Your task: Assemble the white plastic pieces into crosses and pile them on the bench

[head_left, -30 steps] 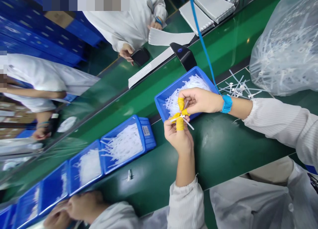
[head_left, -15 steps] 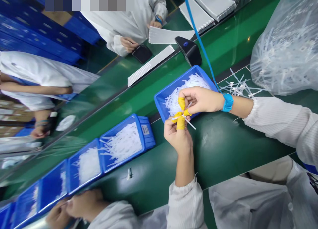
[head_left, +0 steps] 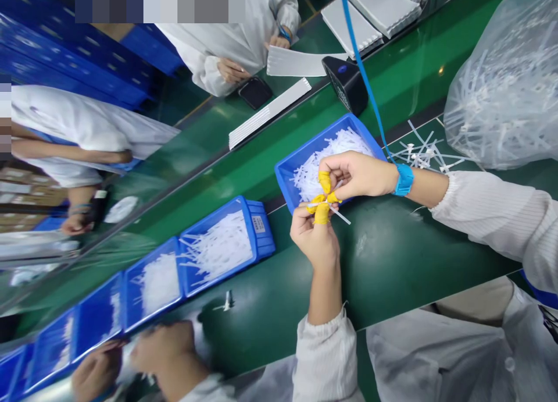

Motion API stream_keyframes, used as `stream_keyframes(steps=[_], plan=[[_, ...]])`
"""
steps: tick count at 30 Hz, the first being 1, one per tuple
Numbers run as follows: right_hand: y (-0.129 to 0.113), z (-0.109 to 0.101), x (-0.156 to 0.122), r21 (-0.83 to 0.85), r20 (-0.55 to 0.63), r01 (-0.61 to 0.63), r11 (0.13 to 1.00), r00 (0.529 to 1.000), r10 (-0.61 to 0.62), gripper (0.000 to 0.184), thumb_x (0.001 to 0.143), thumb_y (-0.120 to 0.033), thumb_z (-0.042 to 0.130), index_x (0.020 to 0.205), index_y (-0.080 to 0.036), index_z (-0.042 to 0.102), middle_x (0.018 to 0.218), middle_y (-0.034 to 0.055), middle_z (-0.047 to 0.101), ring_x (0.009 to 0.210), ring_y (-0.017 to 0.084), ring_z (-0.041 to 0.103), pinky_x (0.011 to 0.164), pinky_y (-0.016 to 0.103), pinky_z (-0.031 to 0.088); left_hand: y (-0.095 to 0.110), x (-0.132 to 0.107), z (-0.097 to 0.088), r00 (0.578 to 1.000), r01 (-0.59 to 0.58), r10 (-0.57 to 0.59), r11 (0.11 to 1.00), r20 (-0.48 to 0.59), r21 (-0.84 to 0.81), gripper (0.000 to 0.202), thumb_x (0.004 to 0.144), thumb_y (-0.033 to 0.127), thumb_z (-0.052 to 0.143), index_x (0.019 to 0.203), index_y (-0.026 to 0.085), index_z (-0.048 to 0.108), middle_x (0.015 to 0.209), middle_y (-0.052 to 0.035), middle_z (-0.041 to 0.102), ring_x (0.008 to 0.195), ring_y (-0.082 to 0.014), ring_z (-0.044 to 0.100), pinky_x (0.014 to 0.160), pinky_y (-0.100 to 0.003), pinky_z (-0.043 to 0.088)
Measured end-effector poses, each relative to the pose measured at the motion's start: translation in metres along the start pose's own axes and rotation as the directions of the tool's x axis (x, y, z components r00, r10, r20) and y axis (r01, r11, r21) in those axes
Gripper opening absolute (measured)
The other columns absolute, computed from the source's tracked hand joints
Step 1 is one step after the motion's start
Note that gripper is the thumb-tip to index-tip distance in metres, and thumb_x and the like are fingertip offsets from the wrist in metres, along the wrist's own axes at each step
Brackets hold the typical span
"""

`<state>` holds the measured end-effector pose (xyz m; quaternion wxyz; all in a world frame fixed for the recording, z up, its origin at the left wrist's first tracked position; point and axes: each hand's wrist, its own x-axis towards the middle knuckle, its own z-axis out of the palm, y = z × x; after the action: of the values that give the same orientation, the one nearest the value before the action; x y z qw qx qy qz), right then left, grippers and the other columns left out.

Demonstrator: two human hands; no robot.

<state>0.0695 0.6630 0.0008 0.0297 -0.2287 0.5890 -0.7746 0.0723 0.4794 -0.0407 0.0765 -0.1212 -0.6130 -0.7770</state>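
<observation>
My left hand (head_left: 317,239), with yellow covers on thumb and forefinger, pinches a thin white plastic strip (head_left: 341,216) that sticks out below the fingers. My right hand (head_left: 364,174), in the same kind of yellow finger covers and with a blue wristband (head_left: 403,179), closes its thumb and forefinger at the same spot. The joint between the fingertips is too small and covered to make out. Just behind both hands, a blue bin (head_left: 285,169) holds a heap of similar white strips (head_left: 307,172).
White cross-shaped strip pieces (head_left: 429,152) lie to the right, beside a clear bag (head_left: 501,99) of more. A row of blue bins (head_left: 264,227) runs left. A co-worker's hands (head_left: 165,349) work at lower left. A black device (head_left: 346,85) and blue cable (head_left: 366,82) stand behind.
My hands keep their pinch on the strip with hardly any movement. The whole view has shifted slightly. At lower left the co-worker's hands have moved and are a little farther apart.
</observation>
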Motion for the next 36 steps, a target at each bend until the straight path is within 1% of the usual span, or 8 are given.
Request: stream_keyframes(steps=[5, 9, 11, 14, 17, 22, 27, 36], plan=[[0.003, -0.001, 0.0, -0.028, 0.001, 0.0, 1.0, 1.0, 0.0, 0.022, 0.078, -0.008, 0.08, 0.092, -0.016, 0.064, 0.082, -0.0014, 0.078, 0.076, 0.013, 0.077, 0.074, 0.023, 0.062, -0.002, 0.0, -0.004, 0.998, -0.061, 0.061, 0.998, 0.029, 0.017, 0.044, 0.079, 0.045, 0.098, 0.078, 0.018, 0.063, 0.081, 0.0043, 0.06, 0.075, -0.0104, 0.066, 0.072, -0.024, 0.06], [0.005, -0.001, -0.001, -0.132, -0.048, -0.023, 0.991, 0.999, 0.017, 0.02, 0.076, -0.003, 0.076, 0.089, -0.016, 0.067, 0.077, -0.0035, 0.076, 0.074, 0.012, 0.075, 0.071, 0.02, 0.058, -0.001, 0.0, -0.008, 0.994, -0.104, 0.101, 0.989, 0.031, 0.108, 0.035, 0.08, 0.039, 0.098, 0.077, 0.018, 0.07, 0.08, 0.0035, 0.064, 0.074, -0.0099, 0.065, 0.072, -0.023, 0.058], [0.005, 0.0, 0.0, -0.129, -0.061, -0.02, 0.991, 0.998, 0.013, 0.02, 0.077, -0.004, 0.077, 0.09, -0.016, 0.068, 0.079, -0.0028, 0.077, 0.075, 0.012, 0.075, 0.072, 0.02, 0.059, -0.001, 0.0, -0.008, 0.996, -0.09, 0.089, 0.989, 0.014, 0.121, 0.037, 0.08, 0.042, 0.098, 0.078, 0.018, 0.071, 0.08, 0.0032, 0.065, 0.074, -0.0101, 0.066, 0.071, -0.023, 0.059], [0.005, 0.001, 0.0, -0.048, -0.055, -0.013, 0.999, 0.998, 0.01, 0.022, 0.08, -0.009, 0.082, 0.095, -0.016, 0.068, 0.086, 0.0004, 0.08, 0.08, 0.013, 0.078, 0.08, 0.024, 0.064, -0.003, 0.002, -0.007, 0.999, -0.012, 0.013, 0.999, -0.032, 0.044, 0.046, 0.074, 0.051, 0.1, 0.08, 0.018, 0.068, 0.083, 0.0033, 0.065, 0.072, -0.0101, 0.068, 0.07, -0.024, 0.062], [0.005, 0.001, 0.001, -0.013, -0.053, -0.006, 1.0, 0.999, 0.005, 0.027, 0.08, -0.012, 0.086, 0.1, -0.016, 0.068, 0.094, 0.0028, 0.082, 0.084, 0.015, 0.08, 0.084, 0.028, 0.067, -0.003, 0.004, -0.006, 0.998, 0.045, -0.045, 0.999, -0.043, -0.016, 0.051, 0.069, 0.054, 0.102, 0.085, 0.019, 0.068, 0.09, 0.002, 0.07, 0.076, -0.0112, 0.073, 0.074, -0.026, 0.065], [0.006, 0.002, 0.001, -0.026, -0.103, 0.049, 0.998, 0.993, -0.052, 0.028, 0.079, -0.008, 0.086, 0.099, -0.017, 0.068, 0.098, 0.0008, 0.079, 0.087, 0.013, 0.078, 0.085, 0.026, 0.067, -0.001, 0.004, -0.002, 0.999, 0.034, -0.034, 0.999, -0.017, -0.018, 0.048, 0.073, 0.055, 0.1, 0.093, 0.02, 0.074, 0.096, -0.0009, 0.076, 0.079, -0.013, 0.076, 0.077, -0.027, 0.067], [0.006, 0.005, -0.002, -0.034, -0.076, 0.022, 0.999, 0.997, -0.025, 0.027, 0.083, -0.012, 0.087, 0.102, -0.018, 0.069, 0.097, 0.0016, 0.08, 0.084, 0.014, 0.078, 0.083, 0.027, 0.068, -0.002, 0.002, -0.001, 0.999, 0.042, -0.042, 0.999, -0.01, -0.001, 0.05, 0.074, 0.06, 0.099, 0.087, 0.019, 0.075, 0.085, 0.0004, 0.072, 0.074, -0.013, 0.075, 0.072, -0.027, 0.065], [-0.004, 0.003, -0.005, -0.087, -0.043, -0.026, 0.996, 0.999, 0.023, 0.03, 0.082, -0.023, 0.096, 0.096, -0.014, 0.071, 0.088, 0.0035, 0.08, 0.078, 0.014, 0.078, 0.078, 0.025, 0.066, -0.002, -0.003, -0.002, 0.999, 0.045, -0.044, 0.997, 0.028, -0.062, 0.045, 0.077, 0.055, 0.099, 0.079, 0.019, 0.072, 0.078, 0.0035, 0.065, 0.068, -0.0097, 0.068, 0.069, -0.025, 0.062]])
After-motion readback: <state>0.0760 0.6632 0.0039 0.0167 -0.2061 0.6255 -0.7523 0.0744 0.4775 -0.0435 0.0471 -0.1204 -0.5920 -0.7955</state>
